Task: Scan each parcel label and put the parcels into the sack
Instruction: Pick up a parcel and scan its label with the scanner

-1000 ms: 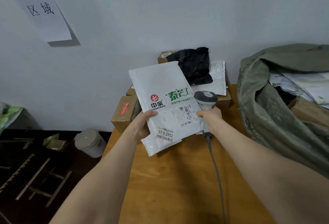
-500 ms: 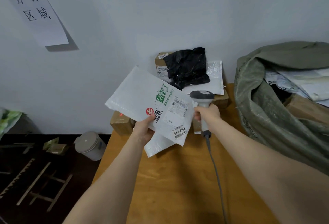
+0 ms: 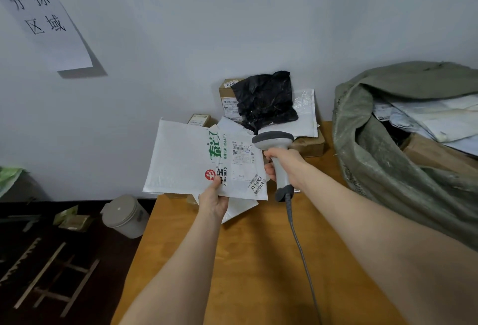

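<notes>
Tabletop (image 3: 245, 260) runs between sack (image 3: 375, 169) and left edge, beneath mailer (image 3: 181, 159), scanner (image 3: 274, 141).

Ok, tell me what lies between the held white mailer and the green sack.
In the head view, past the white mailer: the scanner, gripped by the right hand, then a brown box and bare table before the sack.

A left hand (image 3: 213, 202) pinches the near edge of a white padded envelope (image 3: 181, 159), thumb on top by a red logo, holding it above a wooden table (image 3: 245, 260). Just right of that grip the shipping label (image 3: 243, 161) faces up. Beside it a right hand (image 3: 287, 167) grips a grey scanner (image 3: 274, 141), head above the fist, cable (image 3: 302, 252) trailing below. Right of this hand stands an open green sack (image 3: 388, 169) with parcels inside. Beyond both hands, a black bag (image 3: 266, 99) lies on boxes
</notes>
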The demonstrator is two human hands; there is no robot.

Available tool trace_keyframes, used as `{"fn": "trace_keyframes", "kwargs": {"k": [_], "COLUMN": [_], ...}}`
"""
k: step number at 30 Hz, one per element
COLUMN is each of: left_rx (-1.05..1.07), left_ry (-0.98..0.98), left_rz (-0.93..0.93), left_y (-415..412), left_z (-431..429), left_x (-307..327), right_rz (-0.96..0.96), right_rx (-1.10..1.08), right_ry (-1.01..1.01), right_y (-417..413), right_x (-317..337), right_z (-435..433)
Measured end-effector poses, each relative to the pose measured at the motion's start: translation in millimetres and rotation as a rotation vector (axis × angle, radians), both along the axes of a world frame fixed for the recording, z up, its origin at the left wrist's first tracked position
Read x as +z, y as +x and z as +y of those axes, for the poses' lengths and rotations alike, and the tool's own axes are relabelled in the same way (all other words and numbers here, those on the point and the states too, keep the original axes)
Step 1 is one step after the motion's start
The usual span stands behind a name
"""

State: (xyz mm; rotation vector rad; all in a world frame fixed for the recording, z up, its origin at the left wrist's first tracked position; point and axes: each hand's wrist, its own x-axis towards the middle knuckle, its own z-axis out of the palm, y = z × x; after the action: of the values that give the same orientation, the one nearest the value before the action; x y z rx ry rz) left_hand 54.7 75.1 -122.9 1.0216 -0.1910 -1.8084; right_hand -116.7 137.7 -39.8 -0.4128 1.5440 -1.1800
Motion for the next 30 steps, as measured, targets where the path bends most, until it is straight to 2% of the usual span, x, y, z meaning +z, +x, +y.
{"fn": "trace_keyframes", "kwargs": {"k": [13, 30], "left_rx": [0.017, 0.054], "left_ry": [0.011, 0.032], "left_rz": [0.026, 0.006], "left_y": [1.7, 12.7], "left_z": [1.6, 3.6], "left_x": [-7.7, -4.2], "right_rz": [0.064, 0.007], "right_rx": [0.054, 0.069], "right_ry": [0.031, 0.025], "right_y": [7.1, 14.3], "right_x": [15.3, 31.1], "right_z": [-2.0, 2.7]}}
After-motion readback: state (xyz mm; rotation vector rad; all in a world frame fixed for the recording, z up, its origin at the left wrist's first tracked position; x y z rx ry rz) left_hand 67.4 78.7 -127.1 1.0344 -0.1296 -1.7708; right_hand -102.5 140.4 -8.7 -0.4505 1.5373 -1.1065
